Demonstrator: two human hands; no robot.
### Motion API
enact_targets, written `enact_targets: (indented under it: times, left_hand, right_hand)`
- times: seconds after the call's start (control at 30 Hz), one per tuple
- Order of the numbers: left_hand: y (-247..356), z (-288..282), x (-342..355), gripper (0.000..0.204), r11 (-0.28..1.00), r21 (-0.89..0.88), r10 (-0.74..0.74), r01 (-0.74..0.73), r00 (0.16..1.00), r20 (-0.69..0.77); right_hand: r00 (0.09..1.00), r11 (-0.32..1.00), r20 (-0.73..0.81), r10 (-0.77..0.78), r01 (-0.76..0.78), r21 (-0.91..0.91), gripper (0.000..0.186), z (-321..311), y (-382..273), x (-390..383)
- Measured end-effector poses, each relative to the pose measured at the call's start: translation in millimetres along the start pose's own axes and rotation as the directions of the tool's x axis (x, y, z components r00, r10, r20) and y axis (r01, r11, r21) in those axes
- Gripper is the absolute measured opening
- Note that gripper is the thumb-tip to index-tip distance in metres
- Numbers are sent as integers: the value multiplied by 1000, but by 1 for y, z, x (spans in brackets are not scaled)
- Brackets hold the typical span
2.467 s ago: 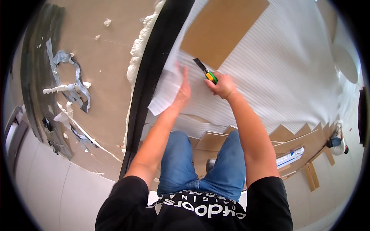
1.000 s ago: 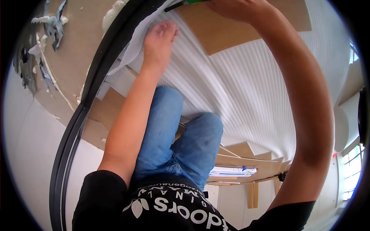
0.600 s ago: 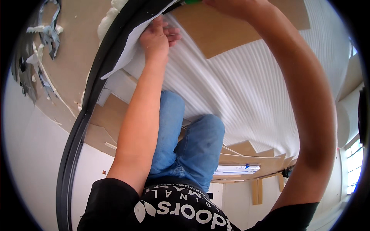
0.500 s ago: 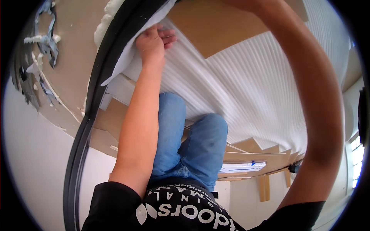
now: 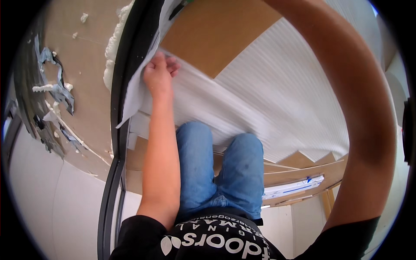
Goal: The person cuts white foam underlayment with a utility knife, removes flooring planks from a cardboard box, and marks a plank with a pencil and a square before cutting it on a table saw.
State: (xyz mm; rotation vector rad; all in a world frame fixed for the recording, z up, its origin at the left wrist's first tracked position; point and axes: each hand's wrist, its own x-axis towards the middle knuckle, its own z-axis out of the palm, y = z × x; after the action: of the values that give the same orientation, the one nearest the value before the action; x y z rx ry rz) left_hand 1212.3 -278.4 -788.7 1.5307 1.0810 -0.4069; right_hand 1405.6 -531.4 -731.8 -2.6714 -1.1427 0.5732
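Left hand [image 5: 159, 74] — against foam sheet [image 5: 294, 86]; black frame [image 5: 130, 65] alongside

The foam sheet [image 5: 281, 82] is white with fine parallel stripes, the cardboard [image 5: 216, 34] plain tan, the frame [image 5: 129, 65] black flecked with white. The knife [image 5: 175, 11] shows black and green; the jeans [image 5: 195, 151] are faded blue, the T-shirt [image 5: 208, 250] black with white lettering and leaves, the package [image 5: 294, 186] white with blue stripes, the tape strips [image 5: 63, 97] grey-blue

Light: bright, diffuse; right forearm [image 5: 368, 117] darker, shaded. Corners: black vignette. Distortion: fisheye, black frame bar [image 5: 128, 73] bowed. Sharpness: white ribbed sheet [image 5: 268, 86] soft, ribs partly smeared.
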Motion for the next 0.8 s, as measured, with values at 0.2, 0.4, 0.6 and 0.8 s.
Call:
enact_targets:
  times: [0.2, 0.4, 0.6, 0.8]
  left_hand:
    - [43, 61, -7, 57, 953, 18, 296, -303, 939, 176]
    - [49, 65, 7, 54, 987, 147, 57, -67, 996, 72]
    - [43, 71, 9, 45, 980, 196, 32, -43, 998, 57]
    - [47, 82, 9, 43, 966, 203, 136, -162, 982, 134]
  right_hand:
    - [995, 994, 50, 86, -83, -68, 24, -4, -8, 9]
    - [993, 994, -52, 108, -108, -5, 28, 2, 26, 0]
    - [977, 979, -90, 194, -199, -44, 32, -20, 90, -15]
    - [964, 960, -37, 263, -266, -90, 28, -22, 81, -13]
